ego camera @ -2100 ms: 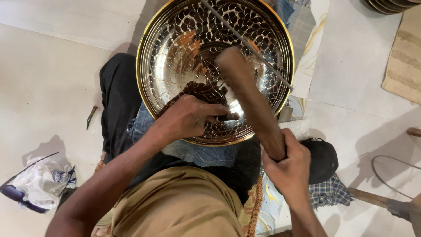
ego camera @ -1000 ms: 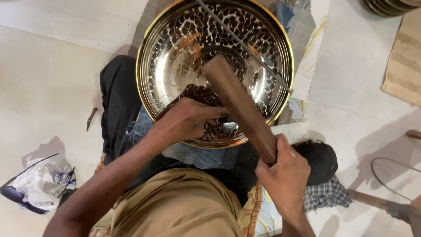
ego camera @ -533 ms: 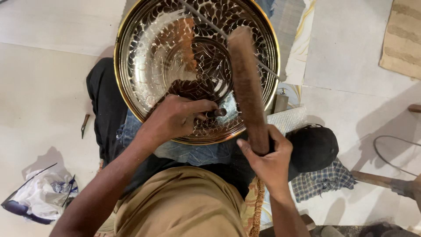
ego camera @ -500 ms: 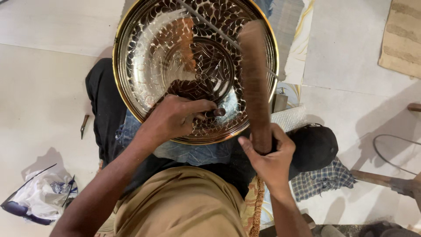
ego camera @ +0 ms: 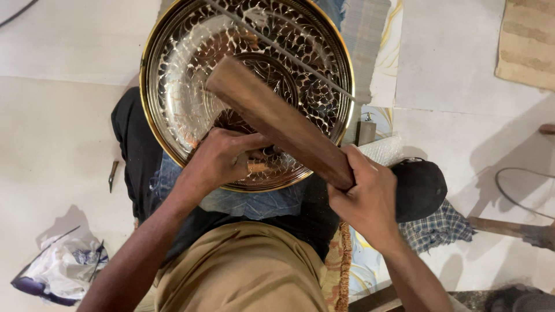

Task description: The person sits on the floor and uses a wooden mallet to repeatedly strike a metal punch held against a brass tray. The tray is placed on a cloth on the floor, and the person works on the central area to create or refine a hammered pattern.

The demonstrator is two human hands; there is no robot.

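Note:
A large round metal tray [ego camera: 173, 98] with an engraved scale-like pattern and a brass rim lies in front of me on dark cloth. My left hand [ego camera: 222, 159] rests on its near part, closed on a small chisel [ego camera: 257, 167] whose tip touches the tray. My right hand [ego camera: 367, 193] grips the lower end of a thick wooden mallet stick [ego camera: 277, 118] that slants up to the left over the tray's middle. A thin metal rod [ego camera: 289, 55] lies across the tray's far right part.
A black cap [ego camera: 422, 185] lies on a checked cloth [ego camera: 442, 228] at my right. A crumpled plastic bag [ego camera: 60, 268] sits at bottom left, a small tool [ego camera: 113, 175] on the floor at left. A woven mat [ego camera: 529, 43] is at top right, wire loop [ego camera: 520, 190] at right.
The wooden stick swung from near upright at the tray's right to slanting left over its centre. My left hand stayed on the chisel.

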